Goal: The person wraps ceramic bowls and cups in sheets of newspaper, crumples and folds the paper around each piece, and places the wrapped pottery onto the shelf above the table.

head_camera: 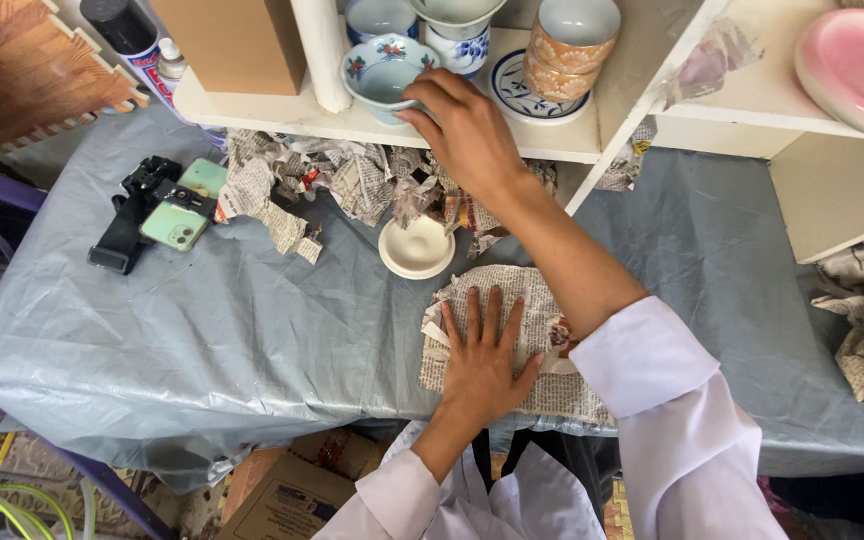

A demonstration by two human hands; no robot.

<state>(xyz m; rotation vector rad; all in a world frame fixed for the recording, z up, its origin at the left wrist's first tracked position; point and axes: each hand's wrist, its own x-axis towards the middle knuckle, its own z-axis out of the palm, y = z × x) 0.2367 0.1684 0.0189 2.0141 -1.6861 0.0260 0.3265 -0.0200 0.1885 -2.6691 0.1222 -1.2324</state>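
Right hand on the bowl, left pinning newspaper

Right hand [464,128] grips the floral bowl [384,68] rim on the shelf [282,115]; left hand [482,352] lies flat, fingers spread, on newspaper [552,385]; saucer [416,247] just beyond it.

Matt, creased newspaper [507,340] flat beneath left hand [482,365] fingers. Glossy glazed ceramic bowl [384,68] at right hand [464,125] fingertips. Smooth, faintly shiny grey plastic sheet [232,320] underneath.

brown box [237,35] on shelf, top left | labelled tube [142,50] beside it | cardboard carton [287,495] on floor
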